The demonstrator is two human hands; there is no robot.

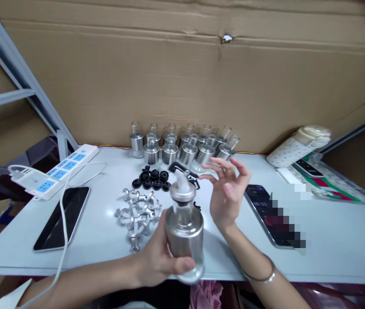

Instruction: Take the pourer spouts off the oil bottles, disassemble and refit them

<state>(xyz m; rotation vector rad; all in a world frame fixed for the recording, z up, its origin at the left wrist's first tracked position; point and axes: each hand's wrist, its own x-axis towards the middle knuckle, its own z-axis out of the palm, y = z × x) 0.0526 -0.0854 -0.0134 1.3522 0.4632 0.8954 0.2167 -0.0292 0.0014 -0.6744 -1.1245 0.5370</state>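
My left hand (159, 257) is wrapped round a glass bottle with a metal sleeve (185, 234), held over the table's front edge. On its neck sits a silver cap (182, 192) with a pale piece on top and a black lever (184, 169) reaching up and to the right. My right hand (229, 193) is raised beside the cap, its fingers spread; the fingertips are near the lever's end, and contact is unclear. Left of the bottle lie silver metal parts (140, 214) in a pile. Behind them are several round black stoppers (152, 179).
Several sleeved bottles (170, 152) stand in rows at the back. A power strip (69, 165) with a white cable and a tablet (63, 219) lie left. At the right are a phone (266, 214) and a dotted flask (293, 148).
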